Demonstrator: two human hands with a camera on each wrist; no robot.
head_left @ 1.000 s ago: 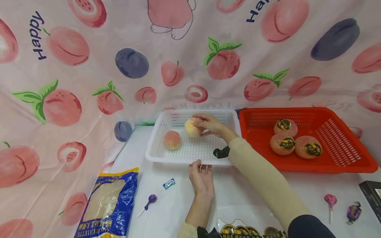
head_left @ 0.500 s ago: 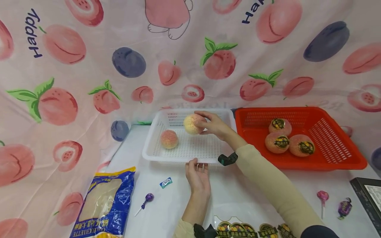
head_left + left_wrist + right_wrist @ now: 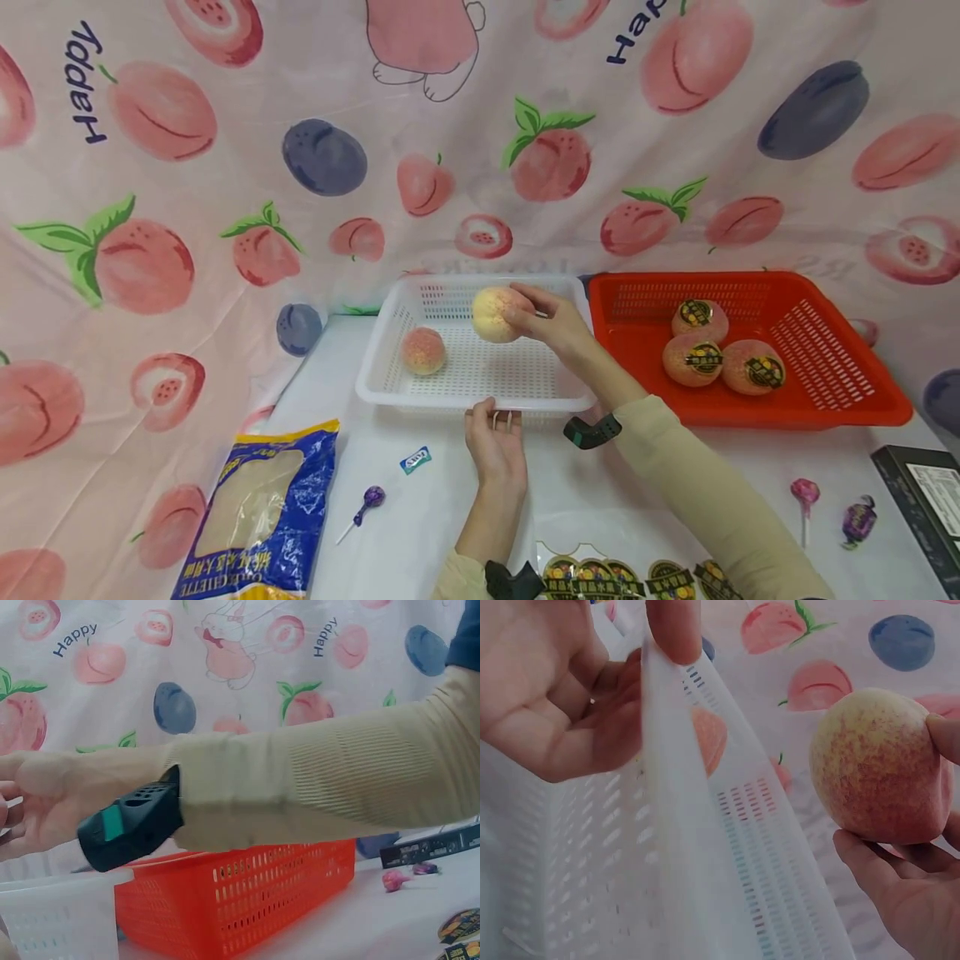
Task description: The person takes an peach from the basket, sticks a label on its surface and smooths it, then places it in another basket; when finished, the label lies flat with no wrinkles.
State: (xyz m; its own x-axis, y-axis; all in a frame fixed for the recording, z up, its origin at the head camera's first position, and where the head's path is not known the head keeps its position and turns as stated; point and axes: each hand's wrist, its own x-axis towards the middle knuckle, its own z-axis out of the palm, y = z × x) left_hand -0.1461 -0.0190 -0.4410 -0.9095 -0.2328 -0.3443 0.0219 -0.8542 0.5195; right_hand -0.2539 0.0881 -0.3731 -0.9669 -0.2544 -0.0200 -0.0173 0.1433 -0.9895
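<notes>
On the near side, the left hand (image 3: 497, 454) pinches the rim of the white basket (image 3: 420, 404); an uneven pull could tilt it. Ahead-left of that hand, a loose peach (image 3: 423, 351) may then roll. Farther on, the right hand (image 3: 561, 328) holds another peach (image 3: 495, 315) above the basket; a slackened hold could drop and bruise it.
</notes>
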